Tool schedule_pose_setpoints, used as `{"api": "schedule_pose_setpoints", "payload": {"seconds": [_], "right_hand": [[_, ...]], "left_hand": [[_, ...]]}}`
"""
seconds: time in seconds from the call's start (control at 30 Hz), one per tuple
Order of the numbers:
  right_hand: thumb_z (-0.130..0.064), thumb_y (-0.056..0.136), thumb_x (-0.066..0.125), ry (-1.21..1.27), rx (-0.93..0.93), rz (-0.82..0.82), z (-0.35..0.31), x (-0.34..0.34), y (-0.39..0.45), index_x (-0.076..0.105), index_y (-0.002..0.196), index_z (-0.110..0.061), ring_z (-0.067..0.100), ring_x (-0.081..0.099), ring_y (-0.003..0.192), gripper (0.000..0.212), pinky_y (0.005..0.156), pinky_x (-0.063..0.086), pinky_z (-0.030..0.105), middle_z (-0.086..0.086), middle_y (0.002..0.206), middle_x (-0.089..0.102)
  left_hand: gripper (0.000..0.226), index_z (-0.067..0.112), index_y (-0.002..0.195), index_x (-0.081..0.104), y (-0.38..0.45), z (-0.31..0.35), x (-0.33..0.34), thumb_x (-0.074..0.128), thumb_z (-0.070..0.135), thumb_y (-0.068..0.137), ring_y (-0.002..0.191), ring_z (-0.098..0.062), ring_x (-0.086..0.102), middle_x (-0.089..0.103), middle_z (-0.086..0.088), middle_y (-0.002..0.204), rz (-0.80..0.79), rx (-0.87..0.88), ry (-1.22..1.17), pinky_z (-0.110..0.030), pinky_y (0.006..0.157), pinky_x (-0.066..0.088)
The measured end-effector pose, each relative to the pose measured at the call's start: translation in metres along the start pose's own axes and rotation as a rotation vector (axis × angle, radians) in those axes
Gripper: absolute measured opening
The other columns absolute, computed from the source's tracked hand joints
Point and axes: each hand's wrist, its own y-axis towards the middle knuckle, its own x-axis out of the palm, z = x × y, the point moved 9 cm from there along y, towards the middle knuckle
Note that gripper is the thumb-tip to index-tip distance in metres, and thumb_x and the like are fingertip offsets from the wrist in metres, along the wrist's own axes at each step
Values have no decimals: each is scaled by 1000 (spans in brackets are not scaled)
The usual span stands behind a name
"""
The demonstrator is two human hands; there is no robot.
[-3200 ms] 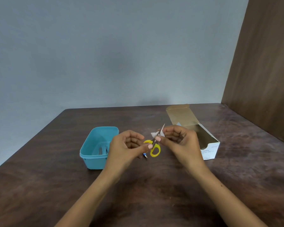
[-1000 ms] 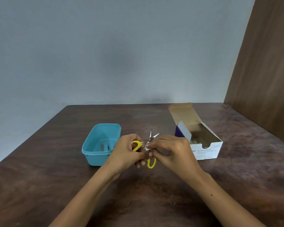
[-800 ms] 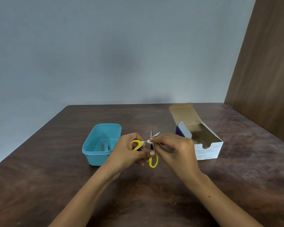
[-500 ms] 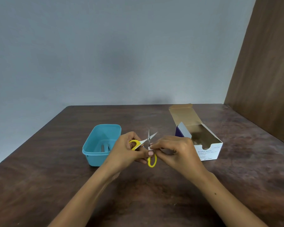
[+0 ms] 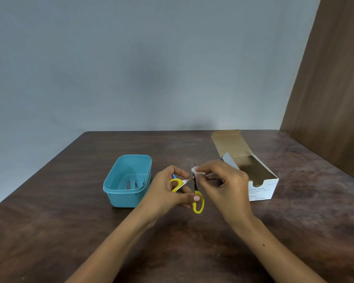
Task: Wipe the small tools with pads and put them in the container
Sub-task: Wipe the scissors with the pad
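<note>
A dark brown wooden counter (image 5: 70,231) stands against a plain pale grey wall (image 5: 131,68). On the right is a tall brown wooden panel (image 5: 335,99). The light is soft.

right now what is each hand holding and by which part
The left hand grips the open scissors by their yellow handle loops. The right hand pinches a white pad at its edge, against the upper blade.

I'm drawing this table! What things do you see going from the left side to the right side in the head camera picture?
Blue container → left hand → yellow scissors → right hand, pinching a white pad → open swab box.
</note>
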Motion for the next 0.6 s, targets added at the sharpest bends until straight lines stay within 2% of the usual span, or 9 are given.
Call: {"api": "schedule_pose_setpoints", "payload": {"seconds": [0.1,0.2,0.33,0.5,0.6], "right_hand": [[-7,75,73,12,-78,-157,-13,22,-6,73,83,-11,3,66,77,9,67,54,20,-1,83,73],[-10,75,72,-7,-97,-197,-14,25,-5,74,82,-12,3,65,77,8,67,52,17,-2,81,72],[-4,74,74,-68,-68,-117,-6,13,-1,74,80,-12,3,65,73,10,65,51,17,-3,77,72],[4,74,73,22,118,125,11,-14,3,73,81,-11,3,66,73,17,67,55,18,-7,76,69],[3,74,74,-3,176,136,17,-16,3,72,80,-13,5,66,73,17,66,55,19,-8,73,69]], "left_hand": [[43,9,93,47,1,0,-4,73,-15,67,61,-13,67,64,-12,71,45,39,36,-30,57,58],[45,11,90,42,1,0,-4,72,-15,68,61,-12,66,63,-13,73,37,47,46,-31,59,58],[46,8,89,41,0,2,-2,78,-8,68,66,-19,68,67,-18,74,4,39,24,-30,59,58],[44,4,93,44,-1,-2,-5,78,-7,68,62,-21,70,69,-12,68,24,-22,-50,-29,57,58],[43,3,96,47,-1,-4,-8,79,-4,68,63,-21,70,71,-9,66,40,-65,-90,-31,58,60]]}}
